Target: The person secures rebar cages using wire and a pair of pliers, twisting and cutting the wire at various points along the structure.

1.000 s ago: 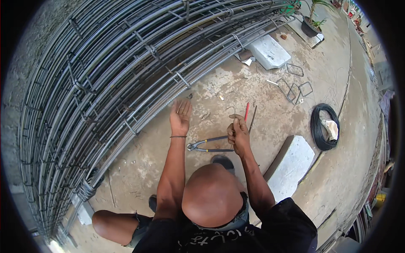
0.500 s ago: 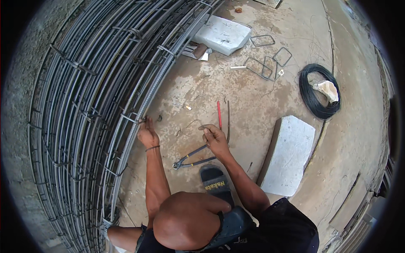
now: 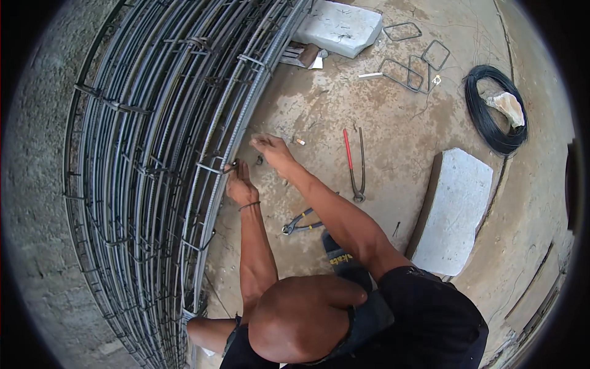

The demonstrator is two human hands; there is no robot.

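Observation:
My left hand point(image 3: 242, 186) is at the near side of a long steel rebar cage point(image 3: 212, 184). Its fingertips are closed at a stirrup corner, where a short dark piece sticks out. Just right of it my right hand point(image 3: 275, 154) reaches in, fingers pressed together and pointing at the cage; whatever they hold is too small to make out. Beneath my right forearm lie pincers with yellow bands point(image 3: 301, 222), partly hidden. Farther right, a second pair of pincers point(image 3: 354, 169), one handle red, rests on the concrete floor.
More rebar cages point(image 3: 135, 154) are stacked along the rough wall at left. A pale block point(image 3: 453, 212) lies at right, another block point(image 3: 341, 27) at the far side. Rectangular stirrups point(image 3: 405, 72) and a black wire coil point(image 3: 474, 111) holding a stone lie beyond.
My right hand has moved left, close to my left hand; the thin curved wire at its fingers no longer shows. My left hand stays at the cage. The whole view has shifted.

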